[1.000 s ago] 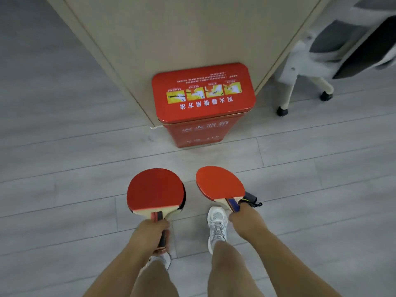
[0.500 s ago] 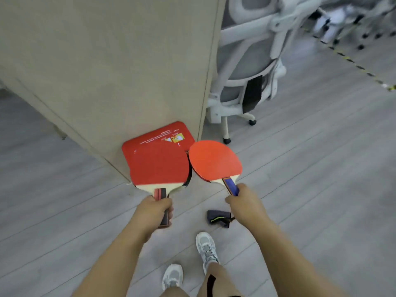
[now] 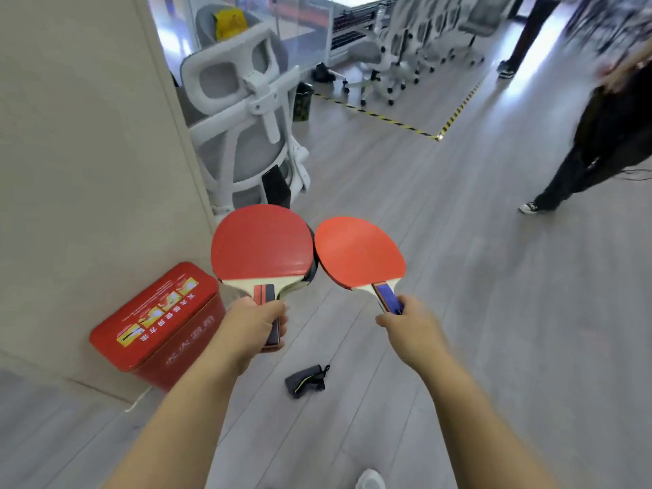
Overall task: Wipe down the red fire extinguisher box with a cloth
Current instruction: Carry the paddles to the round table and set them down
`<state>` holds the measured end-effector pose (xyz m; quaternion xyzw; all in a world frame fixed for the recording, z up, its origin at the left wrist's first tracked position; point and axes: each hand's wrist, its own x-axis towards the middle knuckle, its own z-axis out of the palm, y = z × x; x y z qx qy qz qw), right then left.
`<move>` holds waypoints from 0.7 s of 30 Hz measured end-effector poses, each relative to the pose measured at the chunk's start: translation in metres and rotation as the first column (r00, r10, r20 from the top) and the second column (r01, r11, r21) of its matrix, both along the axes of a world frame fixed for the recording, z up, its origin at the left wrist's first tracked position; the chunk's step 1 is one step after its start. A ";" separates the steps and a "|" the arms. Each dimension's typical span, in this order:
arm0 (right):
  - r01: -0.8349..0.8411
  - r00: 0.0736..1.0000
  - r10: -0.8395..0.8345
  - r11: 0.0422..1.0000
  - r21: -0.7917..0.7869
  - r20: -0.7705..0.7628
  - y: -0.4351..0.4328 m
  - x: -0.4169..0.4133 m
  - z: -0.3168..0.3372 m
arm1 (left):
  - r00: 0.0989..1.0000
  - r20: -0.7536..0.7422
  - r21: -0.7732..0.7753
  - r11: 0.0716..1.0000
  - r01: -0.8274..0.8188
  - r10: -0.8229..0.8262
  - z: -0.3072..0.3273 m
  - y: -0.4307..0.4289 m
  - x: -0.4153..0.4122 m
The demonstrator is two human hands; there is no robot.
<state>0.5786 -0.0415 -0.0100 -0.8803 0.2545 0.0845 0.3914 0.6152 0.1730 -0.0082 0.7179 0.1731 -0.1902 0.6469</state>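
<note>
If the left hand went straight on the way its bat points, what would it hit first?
Probably the white office chair, beyond the tip of the bat that the left hand grips. Nothing shows between them, though depth is hard to judge.

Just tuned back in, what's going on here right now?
The person holds a table tennis paddle in each hand: the left grip holds the red-and-black-handled paddle, the right grip the blue-handled paddle. The red fire extinguisher box stands on the floor against the wall, untouched. A small dark bundle, possibly the cloth, lies on the floor nearby. Wiping has not begun.
</note>
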 end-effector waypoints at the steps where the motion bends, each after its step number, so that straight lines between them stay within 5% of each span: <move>1: 0.031 0.999 -0.031 1.000 0.004 0.014 -0.016 -0.006 0.005 | 1.000 0.006 0.002 1.000 0.026 -0.026 0.005 -0.017 0.001; 12: 0.334 0.935 -0.331 0.943 -0.001 0.129 -0.227 -0.074 0.028 | 0.938 0.056 -0.014 0.939 0.345 -0.343 0.025 -0.255 -0.008; 21: 0.658 0.741 -0.658 0.751 0.050 0.135 -0.382 -0.154 0.026 | 0.760 0.033 -0.034 0.759 0.650 -0.649 0.026 -0.458 -0.023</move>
